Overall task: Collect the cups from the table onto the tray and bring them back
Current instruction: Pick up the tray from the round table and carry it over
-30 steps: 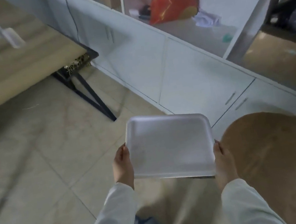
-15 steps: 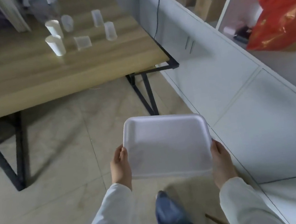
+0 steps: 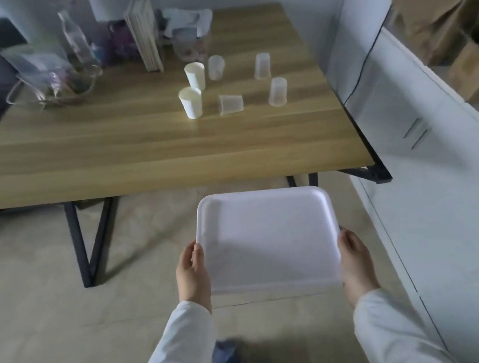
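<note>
I hold an empty white tray (image 3: 268, 239) level in front of me, over the floor just short of the wooden table (image 3: 132, 148). My left hand (image 3: 192, 275) grips its left edge and my right hand (image 3: 355, 260) grips its right edge. On the table's far right part stand two white paper cups (image 3: 192, 102) (image 3: 195, 76), both upright. Around them are several clear plastic cups: one lies on its side (image 3: 231, 103), three others stand upside down (image 3: 278, 91) (image 3: 262, 66) (image 3: 216, 67).
A wire basket (image 3: 51, 88), a clear bottle (image 3: 77, 43), upright books (image 3: 146, 36) and bags crowd the table's far side. White cabinets (image 3: 437, 169) run along the right, with cardboard boxes (image 3: 437, 15) on top. Black table legs (image 3: 85, 243) stand on the tiled floor.
My view has swung left and forward, so the table with the cups is now straight ahead and closer. Both hands still hold the tray the same way.
</note>
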